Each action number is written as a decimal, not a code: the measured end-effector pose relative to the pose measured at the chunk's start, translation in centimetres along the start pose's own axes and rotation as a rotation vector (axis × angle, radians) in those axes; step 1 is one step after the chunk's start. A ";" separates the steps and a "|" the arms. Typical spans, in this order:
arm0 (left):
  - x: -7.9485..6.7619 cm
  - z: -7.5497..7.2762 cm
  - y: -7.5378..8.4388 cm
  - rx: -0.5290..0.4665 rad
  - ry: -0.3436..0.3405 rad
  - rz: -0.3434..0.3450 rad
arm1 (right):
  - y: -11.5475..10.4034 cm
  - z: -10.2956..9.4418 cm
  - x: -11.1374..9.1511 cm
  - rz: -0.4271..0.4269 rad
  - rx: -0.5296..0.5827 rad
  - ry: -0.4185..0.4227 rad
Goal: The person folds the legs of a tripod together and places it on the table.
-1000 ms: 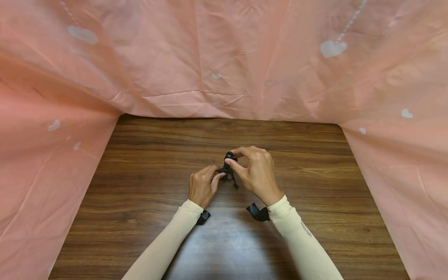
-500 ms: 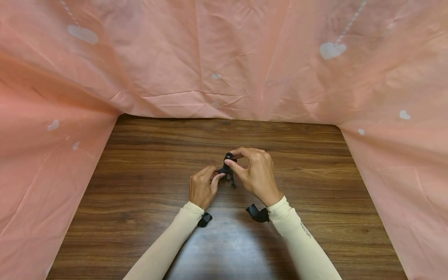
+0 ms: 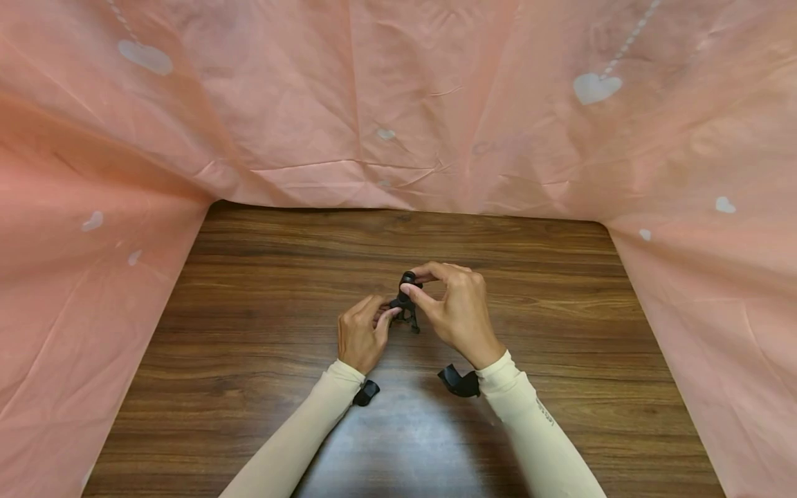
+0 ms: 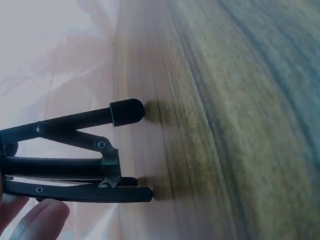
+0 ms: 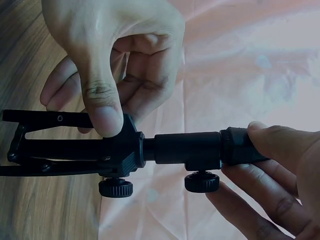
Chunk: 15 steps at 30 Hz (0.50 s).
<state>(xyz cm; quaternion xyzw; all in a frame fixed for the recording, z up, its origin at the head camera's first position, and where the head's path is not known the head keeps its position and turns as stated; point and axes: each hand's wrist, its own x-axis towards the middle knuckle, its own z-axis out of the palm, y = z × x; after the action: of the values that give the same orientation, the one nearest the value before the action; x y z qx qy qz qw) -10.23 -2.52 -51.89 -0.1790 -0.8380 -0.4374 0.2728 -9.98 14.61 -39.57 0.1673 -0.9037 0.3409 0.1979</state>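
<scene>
A small black tripod (image 5: 172, 148) is held upright between both hands, low over the wooden table. My left hand (image 3: 362, 333) pinches it at the leg collar, with the thumb (image 5: 106, 120) pressed on the front. Thumb and fingers of my right hand (image 3: 461, 304) grip the ribbed top end, its lower fingers near one of two side knobs (image 5: 201, 181). In the left wrist view the legs (image 4: 90, 119) are only slightly spread, their feet close to the tabletop. Part of the collar is hidden behind the left thumb.
The dark wood-grain table (image 3: 280, 263) lies under both arms. Pink cloth (image 3: 405, 104) with pale hearts hangs along the back and both sides. Black wrist mounts (image 3: 459, 382) stick out from the cream sleeves.
The tripod's near leg has drawn in slightly toward its centre. My left wrist has shifted a little to the right. The right hand keeps almost the same place and grip.
</scene>
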 end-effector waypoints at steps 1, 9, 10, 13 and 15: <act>0.1 -0.1 0.0 -0.001 -0.008 -0.003 | 0.0 0.0 0.0 0.003 0.003 0.002; 0.8 -0.7 0.1 -0.051 -0.129 -0.074 | 0.5 0.2 -0.2 0.034 0.060 0.011; 0.8 -0.8 0.1 -0.060 -0.139 -0.086 | 0.6 0.3 -0.2 0.032 0.069 0.009; 0.9 -1.1 0.0 -0.067 -0.164 -0.115 | 0.9 0.5 -0.4 0.023 0.087 0.008; 0.9 -1.3 0.0 -0.064 -0.181 -0.128 | 1.1 0.6 -0.6 0.011 0.092 0.018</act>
<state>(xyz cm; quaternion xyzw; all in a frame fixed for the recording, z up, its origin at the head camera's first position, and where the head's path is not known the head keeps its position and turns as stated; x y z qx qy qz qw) -10.52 -3.57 -50.74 -0.1724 -0.8544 -0.4627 0.1616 -10.05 15.10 -40.83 0.1684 -0.8861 0.3848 0.1962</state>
